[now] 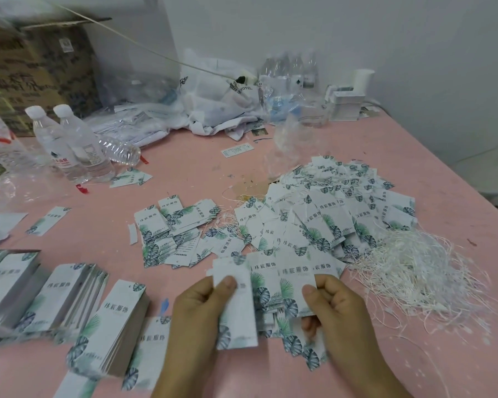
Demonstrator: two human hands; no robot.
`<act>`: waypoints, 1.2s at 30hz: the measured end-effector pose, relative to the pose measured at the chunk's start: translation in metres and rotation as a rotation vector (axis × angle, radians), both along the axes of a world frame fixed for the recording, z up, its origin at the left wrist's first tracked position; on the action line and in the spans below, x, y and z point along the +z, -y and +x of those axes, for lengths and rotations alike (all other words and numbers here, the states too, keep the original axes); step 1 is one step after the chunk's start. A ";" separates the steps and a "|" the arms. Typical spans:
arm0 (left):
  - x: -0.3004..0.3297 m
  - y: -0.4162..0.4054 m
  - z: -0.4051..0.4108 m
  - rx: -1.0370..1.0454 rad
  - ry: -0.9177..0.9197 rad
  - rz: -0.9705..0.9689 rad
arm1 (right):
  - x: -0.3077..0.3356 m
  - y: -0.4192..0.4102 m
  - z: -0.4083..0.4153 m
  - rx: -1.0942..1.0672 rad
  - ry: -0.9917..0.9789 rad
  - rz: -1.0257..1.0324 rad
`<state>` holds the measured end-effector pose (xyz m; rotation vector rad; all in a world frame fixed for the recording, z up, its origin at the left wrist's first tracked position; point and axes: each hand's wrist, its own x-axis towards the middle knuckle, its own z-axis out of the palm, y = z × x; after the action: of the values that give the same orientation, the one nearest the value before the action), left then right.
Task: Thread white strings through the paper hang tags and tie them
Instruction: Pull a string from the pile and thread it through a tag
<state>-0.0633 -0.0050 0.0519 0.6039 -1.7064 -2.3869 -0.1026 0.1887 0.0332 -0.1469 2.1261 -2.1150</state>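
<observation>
Near the front edge of the pink table (184, 168) both hands work a fan of paper hang tags (282, 280); the left hand (202, 308) pinches one tag (236, 305) under its thumb, drawn partly clear of the rest, while the right hand (337, 308) pinches the remaining fan between thumb and curled fingers; no string is in either hand, so the step looks like separating a single tag ahead of threading; the next move probably calls for freeing the right hand to reach the loose white strings (414, 271) heaped toward the table's right edge, just beside the big pile of strung tags (328, 214); unstrung stacks (69, 291) crowd the front left corner, water bottles (72, 145) and a cardboard box (38, 67) the back left; the barest room lies in the table's middle, behind the scattered tags.
</observation>
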 end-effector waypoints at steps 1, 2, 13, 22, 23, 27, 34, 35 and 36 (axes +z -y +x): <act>-0.001 -0.009 0.000 -0.018 -0.032 -0.016 | 0.003 0.003 0.003 0.033 0.012 -0.015; -0.001 -0.018 0.001 -0.028 -0.062 -0.033 | 0.005 0.006 0.007 0.065 0.014 -0.026; -0.008 -0.037 0.004 -0.090 -0.112 0.023 | 0.018 0.015 0.018 0.263 0.126 -0.124; -0.015 -0.040 0.003 -0.163 -0.090 0.276 | 0.027 -0.058 -0.028 -0.027 -0.037 0.554; -0.015 -0.041 0.003 -0.156 -0.103 0.305 | 0.028 -0.071 -0.034 -0.064 -0.045 0.649; -0.014 -0.043 0.001 -0.156 -0.140 0.361 | 0.026 -0.095 -0.043 0.054 0.085 0.851; -0.009 -0.046 0.002 -0.174 -0.150 0.327 | 0.020 -0.087 -0.043 0.165 0.045 1.048; -0.010 -0.047 0.002 -0.182 -0.144 0.342 | 0.019 -0.085 -0.042 0.181 0.050 1.078; -0.011 -0.048 0.002 -0.186 -0.135 0.355 | 0.020 -0.084 -0.042 0.201 0.053 1.110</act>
<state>-0.0618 0.0425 0.0409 0.3249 -1.3483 -2.8176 -0.1443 0.2728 0.0529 -0.1550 2.7288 -0.6160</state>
